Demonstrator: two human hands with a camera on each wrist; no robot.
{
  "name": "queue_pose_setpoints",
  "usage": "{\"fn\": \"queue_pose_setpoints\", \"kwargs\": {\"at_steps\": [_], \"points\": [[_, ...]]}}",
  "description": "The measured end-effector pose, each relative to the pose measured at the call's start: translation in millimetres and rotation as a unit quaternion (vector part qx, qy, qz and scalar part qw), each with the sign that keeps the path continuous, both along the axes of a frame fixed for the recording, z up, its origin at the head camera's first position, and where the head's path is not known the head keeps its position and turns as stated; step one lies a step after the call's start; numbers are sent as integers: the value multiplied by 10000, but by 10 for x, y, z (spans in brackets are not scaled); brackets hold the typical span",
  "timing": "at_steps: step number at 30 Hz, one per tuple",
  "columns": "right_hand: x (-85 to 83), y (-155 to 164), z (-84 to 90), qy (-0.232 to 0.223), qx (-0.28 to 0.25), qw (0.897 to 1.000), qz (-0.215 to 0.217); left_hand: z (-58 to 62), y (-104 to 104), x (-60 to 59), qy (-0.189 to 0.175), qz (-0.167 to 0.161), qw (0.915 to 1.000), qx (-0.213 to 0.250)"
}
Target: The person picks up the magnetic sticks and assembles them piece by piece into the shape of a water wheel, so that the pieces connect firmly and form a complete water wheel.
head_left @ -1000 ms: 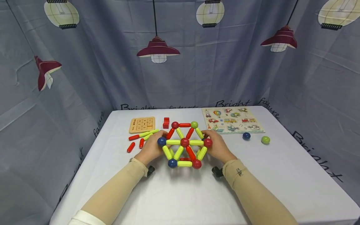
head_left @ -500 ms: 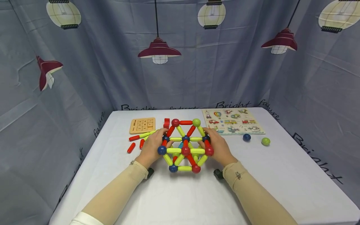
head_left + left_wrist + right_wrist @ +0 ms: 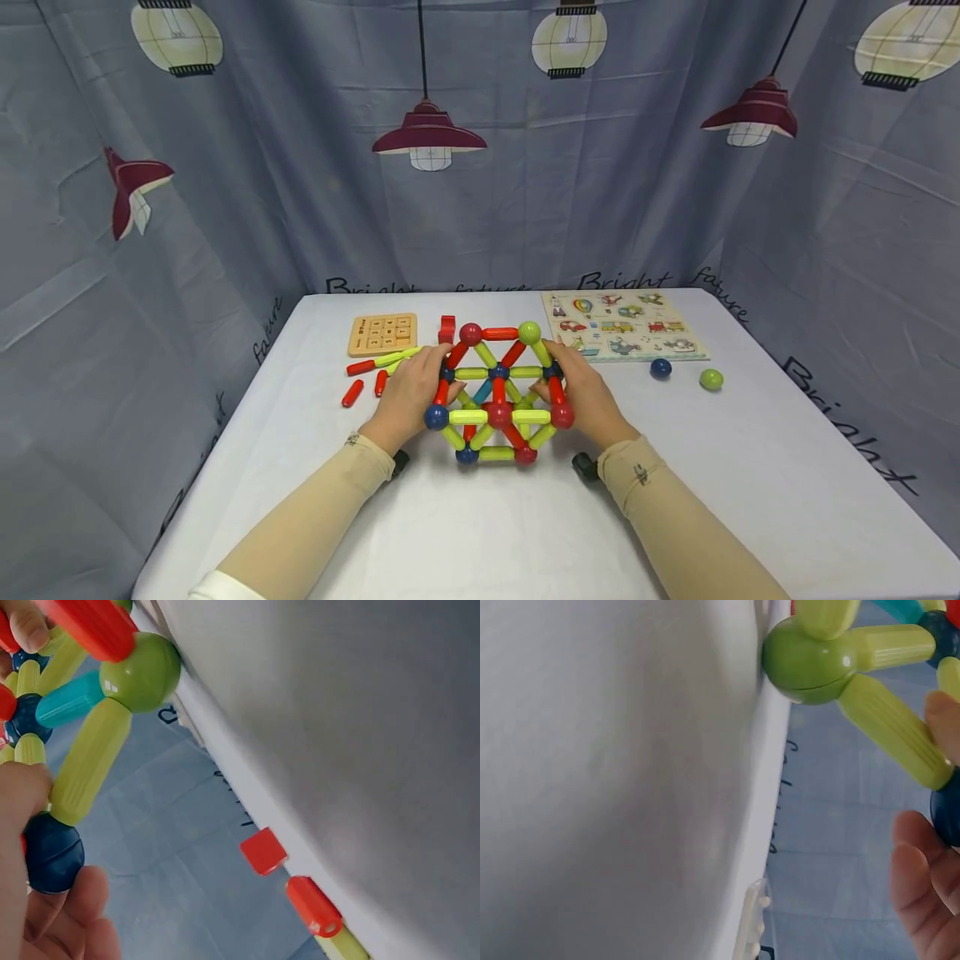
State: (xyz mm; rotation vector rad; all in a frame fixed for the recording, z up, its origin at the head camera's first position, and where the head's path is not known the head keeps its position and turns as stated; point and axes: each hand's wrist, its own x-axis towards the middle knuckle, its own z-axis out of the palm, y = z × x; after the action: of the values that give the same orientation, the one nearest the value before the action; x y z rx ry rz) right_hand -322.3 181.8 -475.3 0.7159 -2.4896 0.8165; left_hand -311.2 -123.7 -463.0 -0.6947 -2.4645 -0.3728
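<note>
A framework of magnetic rods and balls, in red, yellow-green, blue and teal, is held over the middle of the table in the head view. My left hand grips its left side; in the left wrist view thumb and fingers close round a dark blue ball. On the opposite side my right hand pinches another dark blue ball, partly cut off in the right wrist view. A green ball with several rods sits low on the framework. Whether the underside touches the table cannot be made out.
Loose red rods and yellow-green rods lie left of the framework. Behind are a wooden number board, a red block and a picture puzzle board. A blue ball and a green ball lie at right.
Both hands have tipped the framework: its front side has swung downward, and a middle row of blue balls has come into sight. The loose pieces have stayed put.
</note>
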Motion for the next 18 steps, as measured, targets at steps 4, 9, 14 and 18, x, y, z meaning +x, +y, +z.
{"fn": "queue_pose_setpoints", "kwargs": {"at_steps": [4,9,14,18], "points": [[15,8,-26,-21,-78,9999,90,-12,11,19,289,28,9991,-302],[13,13,-68,-30,-233,9994,256,-27,43,24,384,136,9985,-369],[35,25,-84,-27,-348,9986,403,-48,63,25,338,224,9985,-376],[39,30,-90,-4,-385,9981,476,-52,52,31,265,128,9993,-215]]}}
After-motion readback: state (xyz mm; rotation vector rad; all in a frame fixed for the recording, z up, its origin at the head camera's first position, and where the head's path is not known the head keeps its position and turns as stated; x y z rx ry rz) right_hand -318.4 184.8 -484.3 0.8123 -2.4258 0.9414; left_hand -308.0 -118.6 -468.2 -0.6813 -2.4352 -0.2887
